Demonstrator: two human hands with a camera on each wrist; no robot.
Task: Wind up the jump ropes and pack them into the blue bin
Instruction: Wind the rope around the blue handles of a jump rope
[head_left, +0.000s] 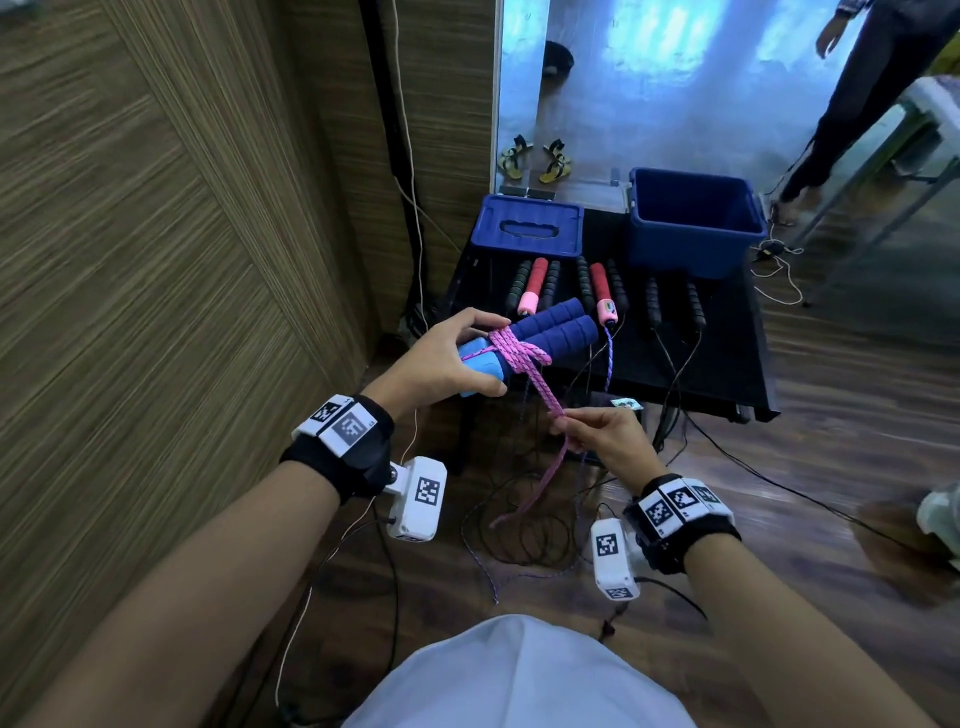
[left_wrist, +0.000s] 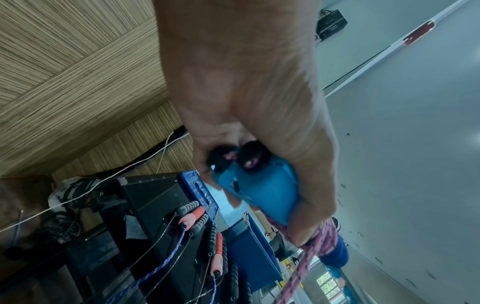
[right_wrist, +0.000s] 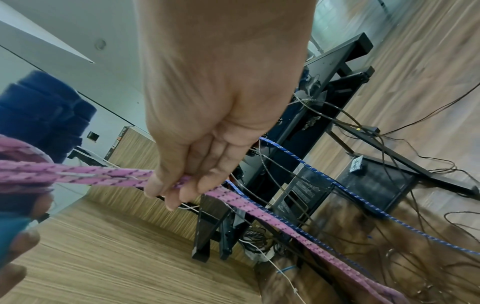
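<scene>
Here, no readable writing on handles (head_left: 540, 332).

A pink rope (head_left: 524, 358) flecked with dark dashes was wound round navy foam handles (head_left: 553, 330) with light blue ends; the bin (head_left: 693, 244) was coloured deep blue.

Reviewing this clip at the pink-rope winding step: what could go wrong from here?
1. The pink rope has only a few turns around the blue handles; if the right hand slackens its pinch, the wraps may loosen.
2. The rope's tail hangs among black cords and a blue-purple rope on the floor, so it might snag.
3. The left hand grips the handles near one end; they could splay.
</scene>
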